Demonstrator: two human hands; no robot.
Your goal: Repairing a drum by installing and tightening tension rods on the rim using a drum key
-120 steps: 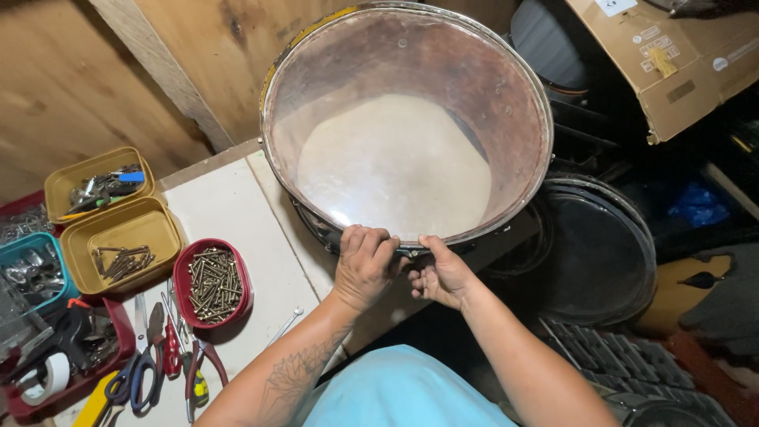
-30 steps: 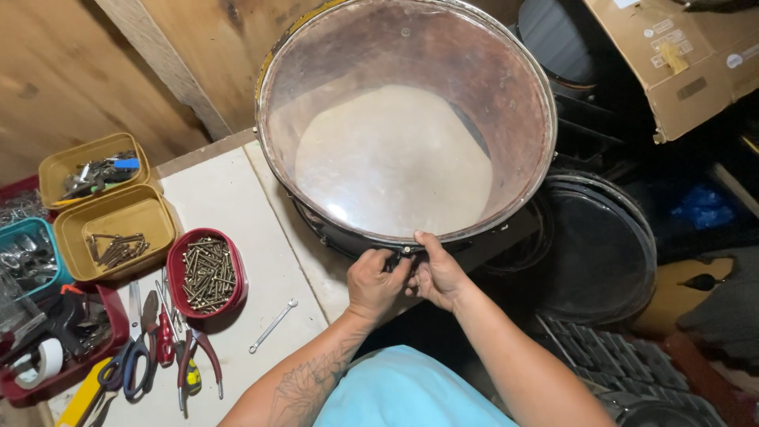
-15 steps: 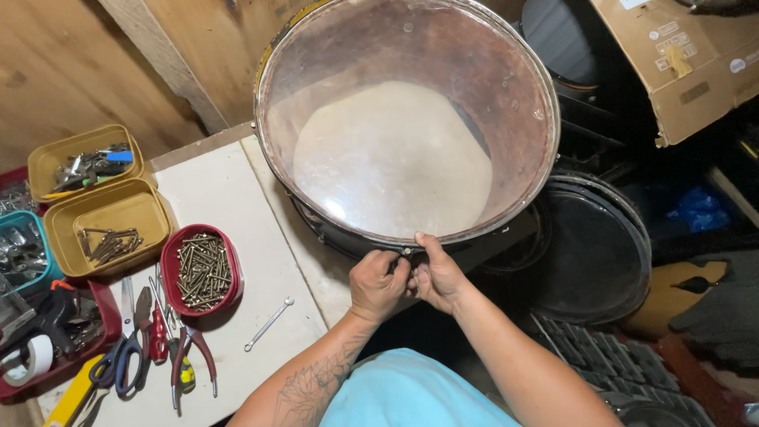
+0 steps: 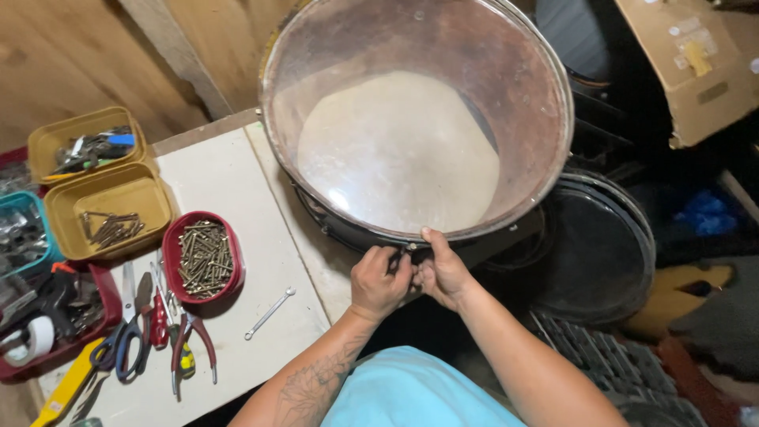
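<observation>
Gripping the near rim of the large round clear-skinned drum (image 4: 411,119), left hand (image 4: 379,283) and right hand (image 4: 441,270) were both closed on it, side by side.

Glossy clear drumhead (image 4: 411,150) in a shiny metal hoop (image 4: 553,174); matt white tabletop (image 4: 229,174).

This is a workshop, a place for fixing things; the walls (image 4: 47,71) are bare wood. A white worktable (image 4: 237,237) has tubs on it; a red tub (image 4: 204,257) is full of screws, and pliers (image 4: 186,340), scissors (image 4: 118,352) and a small wrench (image 4: 269,313) lie beside it. A cardboard box (image 4: 696,63) and dark round drum parts (image 4: 601,253) are piled up close by.
</observation>
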